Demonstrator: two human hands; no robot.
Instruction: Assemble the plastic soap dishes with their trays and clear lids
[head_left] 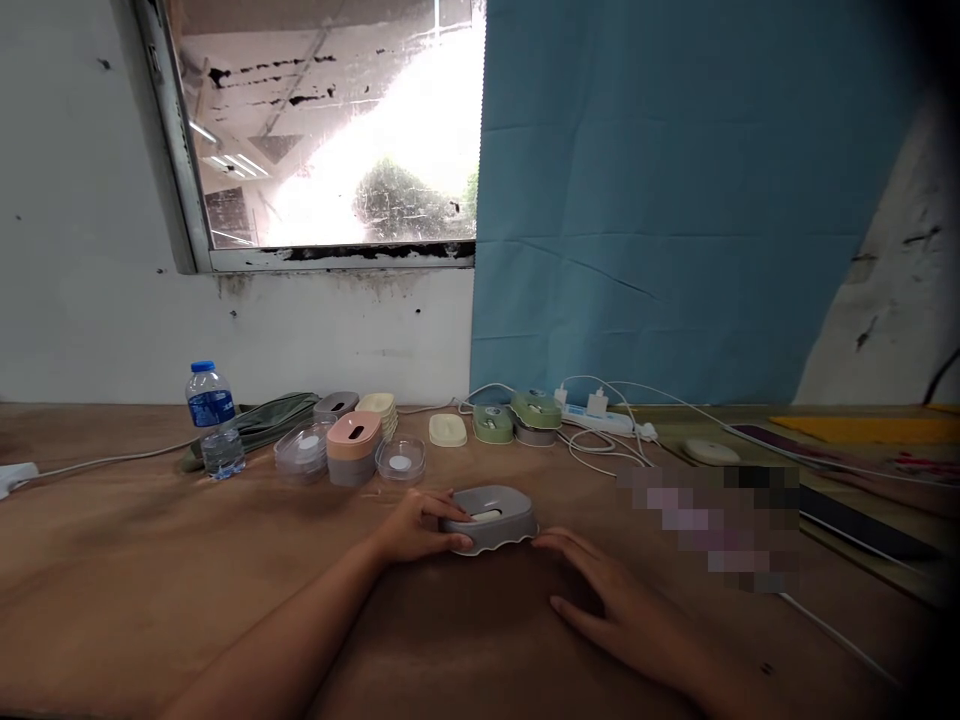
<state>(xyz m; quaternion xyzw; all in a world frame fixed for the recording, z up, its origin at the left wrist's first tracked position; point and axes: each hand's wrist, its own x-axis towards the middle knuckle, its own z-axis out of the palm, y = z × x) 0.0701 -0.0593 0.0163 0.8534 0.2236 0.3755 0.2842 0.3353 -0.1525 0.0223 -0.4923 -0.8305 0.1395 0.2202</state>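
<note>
A grey oval plastic box with a sunken top and a wavy pale lower edge sits on the brown table, in front of me. Inside its recess shows an oblong slot with something pale in it. My left hand grips the box's left end, thumb along the front side and fingers over the rim. At the right end, the fingertips of my right hand reach the lower edge, or nearly so; whether they touch is hard to tell. That hand's fingers are stretched out, with the thumb well apart.
Behind stand a pink-and-grey box, clear plastic dishes, stacked cream pieces, a cream piece, green boxes and a water bottle. A power strip with cables and a dark phone-like slab lie right.
</note>
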